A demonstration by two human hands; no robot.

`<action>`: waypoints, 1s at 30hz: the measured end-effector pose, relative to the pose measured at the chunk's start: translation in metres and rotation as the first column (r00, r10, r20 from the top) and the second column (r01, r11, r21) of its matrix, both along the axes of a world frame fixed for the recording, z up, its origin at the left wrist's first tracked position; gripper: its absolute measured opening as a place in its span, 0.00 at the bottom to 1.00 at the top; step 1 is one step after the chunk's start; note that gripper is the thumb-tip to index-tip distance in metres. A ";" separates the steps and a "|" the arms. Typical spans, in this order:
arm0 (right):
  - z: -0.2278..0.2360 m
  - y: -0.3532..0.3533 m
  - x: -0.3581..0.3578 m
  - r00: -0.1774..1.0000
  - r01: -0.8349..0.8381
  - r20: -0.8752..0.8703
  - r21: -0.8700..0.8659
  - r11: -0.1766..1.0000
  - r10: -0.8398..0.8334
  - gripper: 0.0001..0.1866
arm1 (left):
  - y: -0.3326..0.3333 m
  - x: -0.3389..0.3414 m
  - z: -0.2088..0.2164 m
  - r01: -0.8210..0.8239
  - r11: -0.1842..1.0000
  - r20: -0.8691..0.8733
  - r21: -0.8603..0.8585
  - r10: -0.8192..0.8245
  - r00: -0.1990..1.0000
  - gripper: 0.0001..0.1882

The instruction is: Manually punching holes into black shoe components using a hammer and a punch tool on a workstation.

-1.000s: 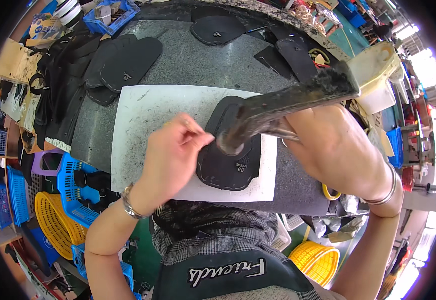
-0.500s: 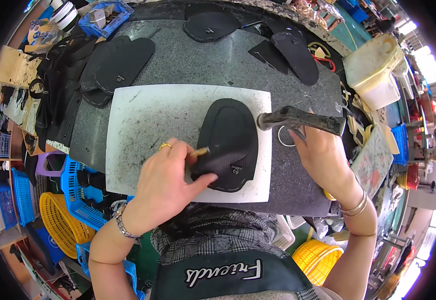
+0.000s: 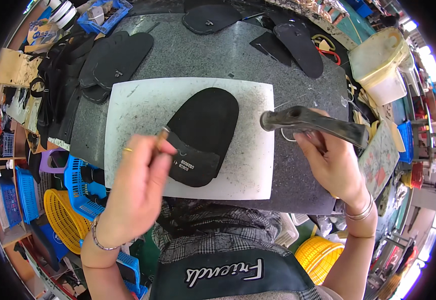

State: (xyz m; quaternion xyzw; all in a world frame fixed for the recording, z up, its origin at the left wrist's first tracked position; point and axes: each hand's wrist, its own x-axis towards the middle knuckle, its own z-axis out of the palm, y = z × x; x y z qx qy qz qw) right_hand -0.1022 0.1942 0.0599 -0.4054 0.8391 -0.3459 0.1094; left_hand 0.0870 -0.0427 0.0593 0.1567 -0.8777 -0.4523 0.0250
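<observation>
A matte black shoe sole (image 3: 208, 117), broadly rounded at its upper end, lay on a scuffed, sheet-like white board (image 3: 133, 107). At its left edge, the left hand (image 3: 140, 182) pinched a slim brownish tool (image 3: 161, 139) with a shiny tip. The right hand (image 3: 334, 167) gripped a worn, dark hammer (image 3: 318, 120), its round face above the board's right edge. Speckled grey tabletop (image 3: 188, 55) spread underneath.

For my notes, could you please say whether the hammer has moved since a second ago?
Yes, rightward: the hammer, previously reaching far over the white board, now overlaps its right edge.
</observation>
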 end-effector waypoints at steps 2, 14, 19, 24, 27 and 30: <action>0.018 -0.013 0.008 0.994 -0.106 -0.032 -0.063 0.992 0.105 0.15 | -0.002 0.003 0.000 -0.206 0.958 -0.054 0.201 0.221 0.974 0.10; 0.000 -0.040 0.019 0.772 -0.319 -0.410 0.409 0.855 0.485 0.19 | 0.017 -0.020 -0.040 -0.015 0.929 -0.140 0.371 0.072 0.988 0.05; 0.004 -0.044 0.017 0.909 -0.293 -0.206 0.304 0.906 0.363 0.11 | 0.015 -0.022 -0.044 0.014 0.935 -0.165 0.354 0.048 0.985 0.06; 0.039 -0.056 0.010 0.920 -0.360 -0.174 -0.016 0.933 0.352 0.11 | 0.022 -0.021 -0.060 0.013 0.945 -0.274 0.325 0.081 0.958 0.07; 0.073 -0.060 0.016 0.933 -0.343 -0.184 -0.196 0.919 0.309 0.12 | 0.022 -0.011 -0.056 -0.010 1.000 -0.360 0.003 0.010 0.933 0.06; 0.082 -0.052 0.021 0.738 -0.504 -0.416 0.184 0.844 0.532 0.14 | 0.029 -0.020 -0.039 0.149 0.925 -0.368 -0.348 -0.281 0.886 0.04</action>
